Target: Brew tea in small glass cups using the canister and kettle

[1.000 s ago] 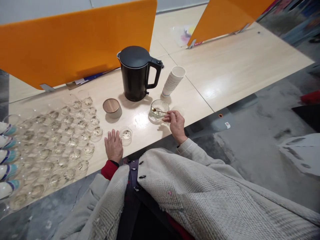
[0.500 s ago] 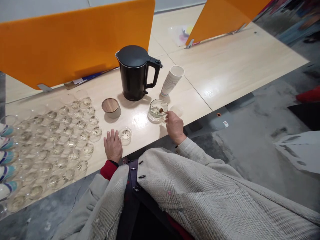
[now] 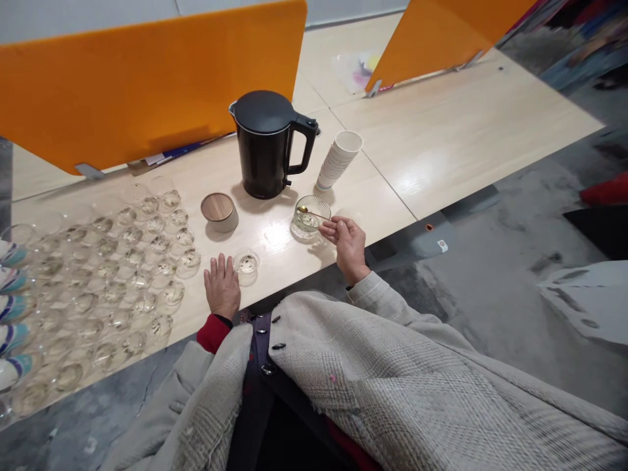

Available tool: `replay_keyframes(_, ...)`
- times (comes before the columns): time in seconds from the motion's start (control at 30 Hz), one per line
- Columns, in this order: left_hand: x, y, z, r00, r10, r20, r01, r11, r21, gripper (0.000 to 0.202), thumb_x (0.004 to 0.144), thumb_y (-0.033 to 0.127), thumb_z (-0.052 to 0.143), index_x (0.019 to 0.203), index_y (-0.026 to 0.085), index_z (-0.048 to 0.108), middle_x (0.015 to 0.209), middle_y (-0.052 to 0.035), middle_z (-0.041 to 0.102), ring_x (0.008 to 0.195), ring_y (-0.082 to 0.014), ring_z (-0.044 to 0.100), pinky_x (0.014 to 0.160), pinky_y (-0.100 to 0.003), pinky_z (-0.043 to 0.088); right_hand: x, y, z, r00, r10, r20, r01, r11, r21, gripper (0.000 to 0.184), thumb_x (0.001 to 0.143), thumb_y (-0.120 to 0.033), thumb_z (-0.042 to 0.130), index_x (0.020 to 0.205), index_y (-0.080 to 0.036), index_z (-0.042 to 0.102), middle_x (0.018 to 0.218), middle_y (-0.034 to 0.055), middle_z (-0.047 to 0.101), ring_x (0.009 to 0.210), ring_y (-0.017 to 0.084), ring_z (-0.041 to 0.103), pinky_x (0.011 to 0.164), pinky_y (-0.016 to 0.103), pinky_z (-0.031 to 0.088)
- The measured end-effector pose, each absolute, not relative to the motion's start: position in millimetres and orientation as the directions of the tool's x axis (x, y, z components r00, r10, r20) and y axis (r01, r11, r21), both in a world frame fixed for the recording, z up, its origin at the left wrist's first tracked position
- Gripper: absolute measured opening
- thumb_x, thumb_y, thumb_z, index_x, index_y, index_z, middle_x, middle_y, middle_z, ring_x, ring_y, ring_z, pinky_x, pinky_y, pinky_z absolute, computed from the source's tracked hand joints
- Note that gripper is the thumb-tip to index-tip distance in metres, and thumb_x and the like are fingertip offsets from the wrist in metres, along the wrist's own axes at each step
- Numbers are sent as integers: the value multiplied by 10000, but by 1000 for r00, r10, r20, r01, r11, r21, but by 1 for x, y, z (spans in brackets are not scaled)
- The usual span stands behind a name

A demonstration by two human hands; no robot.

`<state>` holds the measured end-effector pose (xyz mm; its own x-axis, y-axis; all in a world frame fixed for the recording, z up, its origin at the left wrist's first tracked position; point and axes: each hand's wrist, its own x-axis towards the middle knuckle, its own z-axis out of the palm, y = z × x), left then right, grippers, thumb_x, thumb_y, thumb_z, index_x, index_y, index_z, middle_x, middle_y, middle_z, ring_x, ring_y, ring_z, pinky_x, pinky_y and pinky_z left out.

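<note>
In the head view, my right hand (image 3: 349, 246) pinches the handle of a small gold spoon (image 3: 305, 210). The spoon's bowl lies over the ribbed glass bowl (image 3: 297, 229), which has liquid and dark bits inside. My left hand (image 3: 222, 284) rests flat on the table, fingers stretched out and holding nothing. Beside its fingertips stands a small clear cup (image 3: 246, 264) with dark flecks in its bottom. A round canister with a wooden lid (image 3: 218, 208) sits beyond my left hand.
A black electric kettle (image 3: 265, 147) and a leaning stack of paper cups (image 3: 338, 160) stand behind the glass bowl. Many clear cups (image 3: 118, 275) fill the table's left side. Orange partitions (image 3: 161, 78) rise at the back. The table's front edge runs close to my body.
My right hand has shifted slightly right and its fingers have straightened. The spoon has turned, its bowl now further left over the glass bowl. My left hand has stayed put.
</note>
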<state>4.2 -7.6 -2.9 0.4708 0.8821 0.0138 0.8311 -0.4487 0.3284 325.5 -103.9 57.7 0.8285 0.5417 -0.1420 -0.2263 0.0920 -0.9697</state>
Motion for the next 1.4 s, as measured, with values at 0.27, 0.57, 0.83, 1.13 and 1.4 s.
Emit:
replay_keyframes(0.27, 3, -7, -4, 469, 883, 20, 827, -447, 342, 547, 1073, 283, 403, 1583, 144, 543, 1743, -149, 377, 1657, -370, 275, 1332, -641, 229, 321, -118, 76, 852, 517, -86, -193, 156, -969, 324, 942, -516, 737, 1032, -218, 648, 907, 27, 807, 829, 150, 812, 824, 302, 660)
replay_keyframes(0.57, 7, -11, 0, 466, 885, -6, 824, -432, 367, 558, 1063, 286, 381, 1578, 144, 546, 1742, -162, 376, 1664, -369, 257, 1330, -652, 217, 283, -136, 119, 656, 754, -35, -82, 25, -996, 324, 1006, -556, 663, 1092, -244, 670, 998, 38, 816, 890, 186, 824, 958, 442, 684)
replay_keyframes(0.83, 9, -14, 6, 463, 885, -48, 840, -420, 344, 560, 1074, 280, 378, 1601, 147, 512, 1756, -141, 358, 1671, -352, 243, 1343, -616, 196, 239, -111, 118, 252, 967, 47, 204, -5, -979, 300, 1078, -491, 546, 1091, -223, 680, 935, 40, 800, 789, 185, 825, 772, 327, 678)
replay_keyframes(1.13, 8, -15, 3, 475, 879, -29, 831, -438, 342, 560, 1083, 285, 361, 1606, 151, 507, 1757, -133, 358, 1669, -356, 247, 1339, -627, 202, 212, -96, 97, -58, 998, 8, 745, 48, -665, 241, 1014, -110, 550, 1189, -213, 680, 1029, 65, 828, 833, 164, 804, 748, 248, 588)
replay_keyframes(1.4, 8, -14, 4, 472, 880, -48, 831, -426, 358, 564, 1078, 297, 373, 1608, 160, 509, 1758, -135, 355, 1676, -342, 233, 1348, -621, 189, 205, -99, 90, -5, 999, 41, 609, 36, -792, 290, 1130, -350, 443, 1164, -209, 694, 1003, 61, 827, 753, 154, 820, 690, 236, 585)
